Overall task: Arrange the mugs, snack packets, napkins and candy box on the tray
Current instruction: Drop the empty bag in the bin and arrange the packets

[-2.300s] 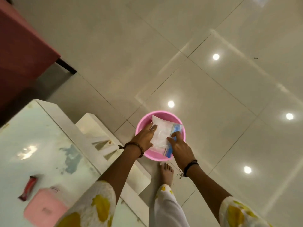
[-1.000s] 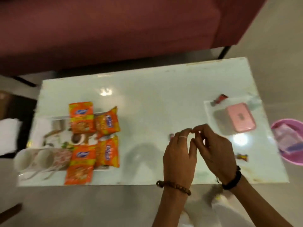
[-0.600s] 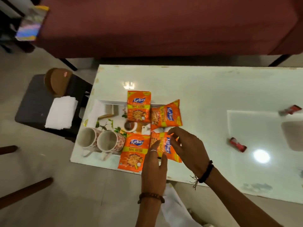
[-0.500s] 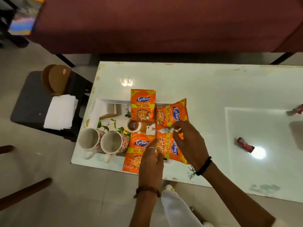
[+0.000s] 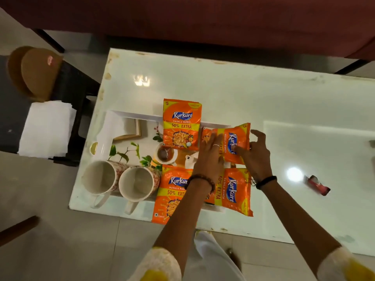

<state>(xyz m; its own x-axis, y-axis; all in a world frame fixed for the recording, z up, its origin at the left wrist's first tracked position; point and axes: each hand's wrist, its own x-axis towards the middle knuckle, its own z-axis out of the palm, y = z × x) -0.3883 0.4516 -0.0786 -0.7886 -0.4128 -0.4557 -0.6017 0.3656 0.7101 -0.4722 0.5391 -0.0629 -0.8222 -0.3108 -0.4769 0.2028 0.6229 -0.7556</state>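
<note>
A dark red sofa (image 5: 203, 21) fills the top of the view; below it stands a white table (image 5: 243, 94), glossy and chipped along its edges; left of the table a dark stool (image 5: 12, 110) carries a stack of napkins (image 5: 45, 128) and a brown round thing (image 5: 34, 72); on the table's left part lies the tray (image 5: 129, 116), white-rimmed with a printed picture of leaves and a teacup; four orange packets rest on it in a square: far-left packet (image 5: 181, 124) upright, far-right packet (image 5: 233, 142) turned sideways, near-left packet (image 5: 172, 195) and near-right packet (image 5: 233, 191) hanging over the tray's near rim; two mugs (image 5: 119, 179) stand side by side at the tray's near left corner, handles towards the person; the left hand (image 5: 209, 157) lies flat and open on the far-right packet's left end; the right hand (image 5: 255, 153) pinches that packet's right edge, thumb on top; the hands are apart, both touching the one packet; a small red candy (image 5: 317, 185) lies alone on the table to the right.
</note>
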